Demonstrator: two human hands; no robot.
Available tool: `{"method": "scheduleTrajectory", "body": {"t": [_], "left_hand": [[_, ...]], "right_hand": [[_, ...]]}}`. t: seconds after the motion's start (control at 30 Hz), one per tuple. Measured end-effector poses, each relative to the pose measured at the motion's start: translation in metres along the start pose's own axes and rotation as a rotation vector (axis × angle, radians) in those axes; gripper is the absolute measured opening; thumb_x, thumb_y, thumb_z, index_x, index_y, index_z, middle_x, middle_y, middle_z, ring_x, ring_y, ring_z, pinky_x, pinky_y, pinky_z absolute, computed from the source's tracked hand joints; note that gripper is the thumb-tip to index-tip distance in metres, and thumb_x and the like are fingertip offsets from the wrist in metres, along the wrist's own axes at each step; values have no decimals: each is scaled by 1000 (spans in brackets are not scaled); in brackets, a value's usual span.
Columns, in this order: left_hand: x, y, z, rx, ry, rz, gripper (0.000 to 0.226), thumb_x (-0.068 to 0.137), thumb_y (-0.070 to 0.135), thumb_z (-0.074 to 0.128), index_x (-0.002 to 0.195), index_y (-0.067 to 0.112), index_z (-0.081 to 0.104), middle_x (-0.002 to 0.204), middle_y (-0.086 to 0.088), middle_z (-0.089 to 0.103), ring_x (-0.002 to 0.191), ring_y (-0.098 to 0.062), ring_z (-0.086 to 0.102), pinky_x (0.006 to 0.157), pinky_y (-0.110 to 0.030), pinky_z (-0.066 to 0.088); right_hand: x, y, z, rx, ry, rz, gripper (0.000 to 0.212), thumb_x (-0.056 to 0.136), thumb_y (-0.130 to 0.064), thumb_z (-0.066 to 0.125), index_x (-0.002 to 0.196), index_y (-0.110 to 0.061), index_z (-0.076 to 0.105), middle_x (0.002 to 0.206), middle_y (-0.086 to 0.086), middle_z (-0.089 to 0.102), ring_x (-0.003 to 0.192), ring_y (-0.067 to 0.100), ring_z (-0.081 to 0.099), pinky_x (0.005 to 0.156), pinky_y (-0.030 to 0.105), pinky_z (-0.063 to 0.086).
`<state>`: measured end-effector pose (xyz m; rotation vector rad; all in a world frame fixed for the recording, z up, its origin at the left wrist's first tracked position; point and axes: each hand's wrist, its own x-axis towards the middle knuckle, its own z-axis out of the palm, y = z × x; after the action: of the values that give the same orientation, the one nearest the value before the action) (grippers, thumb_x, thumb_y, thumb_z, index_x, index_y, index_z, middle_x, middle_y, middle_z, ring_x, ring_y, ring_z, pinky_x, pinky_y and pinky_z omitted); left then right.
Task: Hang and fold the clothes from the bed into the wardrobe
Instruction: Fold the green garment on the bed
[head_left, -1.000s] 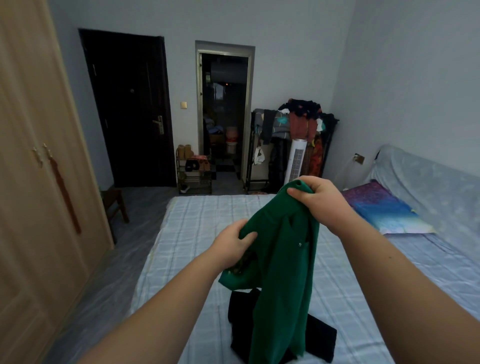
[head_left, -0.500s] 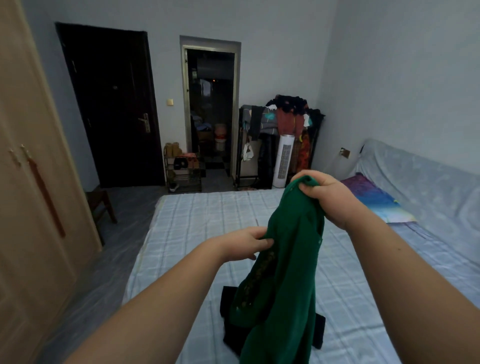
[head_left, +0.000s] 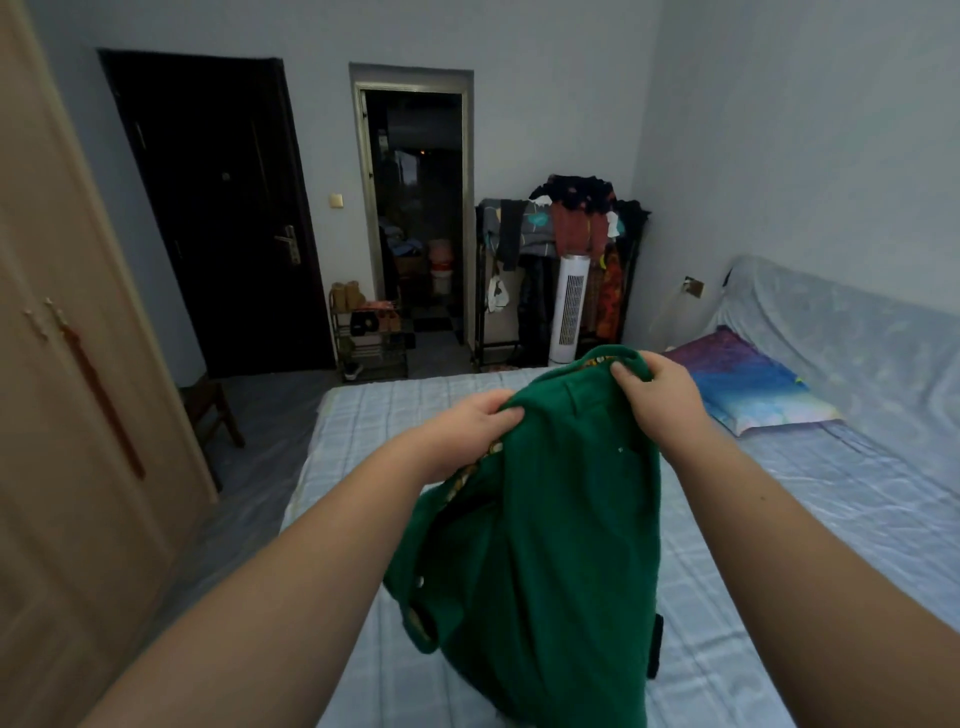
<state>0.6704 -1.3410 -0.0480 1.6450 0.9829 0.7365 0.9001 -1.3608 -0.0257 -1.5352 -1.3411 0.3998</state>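
Head view: green garment (head_left: 540, 530) held up over the bed (head_left: 753, 519), hanging clear of the sheet. Left hand (head_left: 462, 426) grips its top edge, fingers curled into the cloth, thumb on top. Right hand (head_left: 657, 395) pinches the collar end, fingers bunched tight w/ thumb. Dark cloth (head_left: 655, 644) on bed behind garment, mostly hidden. Wardrobe (head_left: 67, 389) left of bed, doors closed. Pillow (head_left: 748, 384) at bed's right.

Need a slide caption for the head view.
Both hands, left and right, hold a green garment up over the bed.
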Motion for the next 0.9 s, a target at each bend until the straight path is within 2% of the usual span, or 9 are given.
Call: {"method": "scheduleTrajectory", "body": {"t": [0.1,0.2,0.3,0.37,0.47,0.6,0.67,0.77,0.9], "left_hand": [[3,10,-5,-185,62,-8,21,103,15,48,115,20,64,107,-8,73,100,-24,70,92,-39,56],[5,10,-14,-300,166,22,19,103,13,47,110,11,64,104,-14,72,91,-25,71,86,-39,58],[5,6,-24,-358,272,21,20,103,16,47,113,10,62,106,-15,72,94,-27,70,91,-45,56],[4,4,-29,-374,335,10,22,103,19,47,117,10,61,109,-17,70,95,-29,68,90,-48,54],[0,2,-33,-412,432,-1,23,104,20,45,119,10,60,102,-14,69,89,-28,67,80,-42,56],[-5,-4,-36,-415,530,10,24,104,23,44,116,10,61,101,-16,69,90,-32,67,84,-48,57],[-10,-7,-39,-409,564,-5,25,104,25,44,115,12,62,107,-18,69,96,-36,68,88,-52,57],[-16,-12,-45,-415,589,-30,28,104,26,42,115,10,62,111,-20,69,103,-38,67,92,-54,55],[-24,-16,-51,-395,646,-85,29,102,25,39,113,7,58,108,-21,65,97,-36,65,93,-54,54]], "right_hand": [[-6,0,20,6,-110,51,37,87,-26,71,122,-14,64,108,0,67,103,19,62,93,30,47],[-14,10,43,-46,-74,58,65,73,-33,69,134,-17,53,127,9,60,122,28,54,107,43,44],[-36,18,60,-37,-74,102,35,88,-15,60,124,-14,57,122,9,59,115,26,56,97,36,45],[-50,26,74,31,-273,246,12,93,-18,55,103,-16,61,104,7,66,95,24,63,85,41,54],[-70,34,86,31,-664,449,34,98,-40,51,113,-11,60,108,9,66,93,21,64,88,44,55],[-83,45,99,-185,-722,475,53,99,-50,44,138,-15,45,130,11,57,110,30,61,85,39,54],[-87,47,108,-30,-779,605,51,99,-44,51,135,-9,45,112,18,67,95,32,70,83,40,59],[-95,43,119,220,-827,792,40,99,-44,54,106,-5,59,75,15,71,68,25,71,65,34,61],[-102,38,138,206,-827,701,2,89,-4,62,89,-6,63,71,12,66,59,19,64,57,28,56]]}}
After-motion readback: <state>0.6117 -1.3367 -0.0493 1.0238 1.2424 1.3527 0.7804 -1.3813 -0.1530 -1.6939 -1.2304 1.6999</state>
